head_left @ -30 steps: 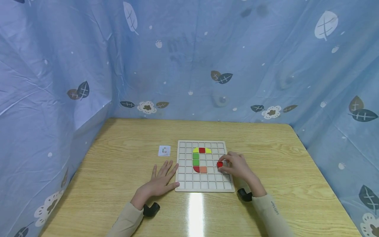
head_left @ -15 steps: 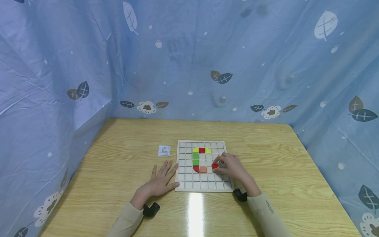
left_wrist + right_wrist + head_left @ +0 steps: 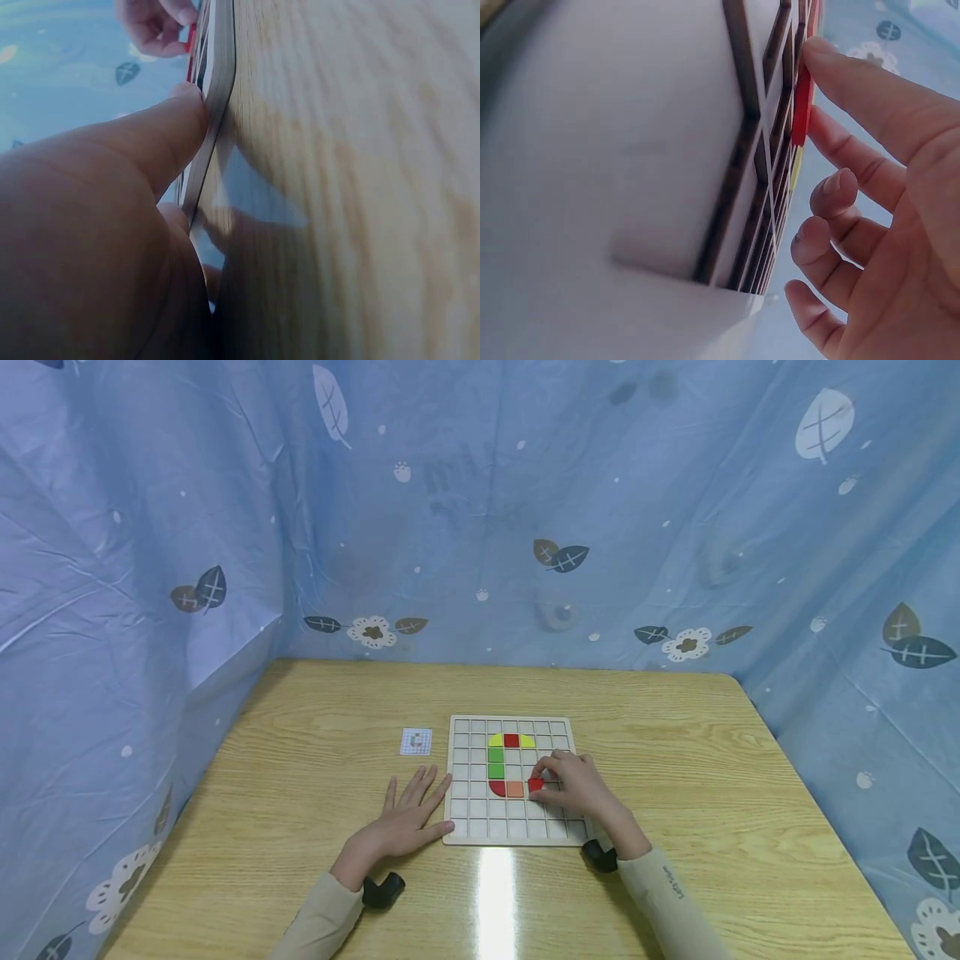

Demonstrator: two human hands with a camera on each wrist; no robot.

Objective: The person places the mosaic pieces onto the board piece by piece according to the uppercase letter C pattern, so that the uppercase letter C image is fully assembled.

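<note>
A pale board with a grid of square cells (image 3: 480, 832) lies on the table. My right hand (image 3: 576, 787) pinches a bright red square tile (image 3: 536, 785) between thumb and index finger, close over the board and just right of an orange tile (image 3: 515, 789). In the right wrist view the red tile (image 3: 802, 109) shows edge-on at the grid's ridges, the other fingers curled below. My left hand (image 3: 401, 825) is spread flat on the table, its thumb touching the board's left edge. In the left wrist view the left thumb (image 3: 169, 131) presses on that edge.
Other tiles sit in the grid: a dark red square (image 3: 512, 741), a yellow curved piece (image 3: 528, 742) and another, green squares (image 3: 496, 763), and a dark red curved piece (image 3: 498, 788). A small printed card (image 3: 416, 742) lies left of the board. A blue curtain (image 3: 480, 510) stands behind the table.
My right hand has moved left over the board with the red tile, from the right-hand columns to beside the orange tile. My left hand has stayed in place.
</note>
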